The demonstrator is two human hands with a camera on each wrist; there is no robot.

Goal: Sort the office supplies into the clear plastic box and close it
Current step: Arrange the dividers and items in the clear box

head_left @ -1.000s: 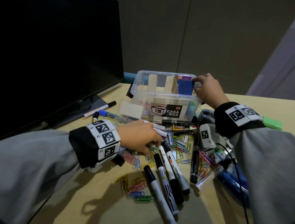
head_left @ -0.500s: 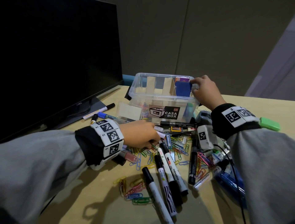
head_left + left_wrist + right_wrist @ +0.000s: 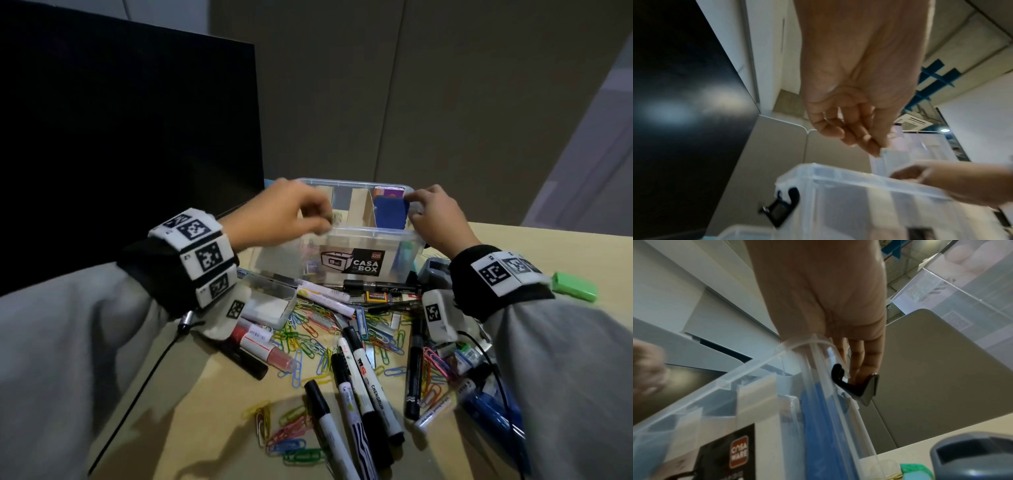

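Note:
The clear plastic box (image 3: pixel 363 236) stands open at the back of the desk, with cardboard dividers (image 3: pixel 359 209) and a blue pad (image 3: pixel 390 214) inside. My left hand (image 3: pixel 318 221) hovers over the box's left half, its fingertips (image 3: pixel 859 141) pinched on a small pale item too blurred to name. My right hand (image 3: pixel 416 205) grips the box's right rim (image 3: pixel 818 344), with its fingers (image 3: pixel 859 363) reaching down to the black latch (image 3: pixel 857 389). Markers (image 3: pixel 363 377) and coloured paper clips (image 3: pixel 308 339) lie scattered in front of the box.
A black monitor (image 3: pixel 120 154) fills the left side. A small clear case (image 3: pixel 270 301) lies under my left wrist. A grey stapler-like item (image 3: pixel 433 270) and a green eraser (image 3: pixel 575 291) are on the right, and blue pens (image 3: pixel 493 411) lie near the front right.
My left hand has closed over something among the markers and clips, then risen up and back to above the box. My right hand has stayed on the box's right rim.

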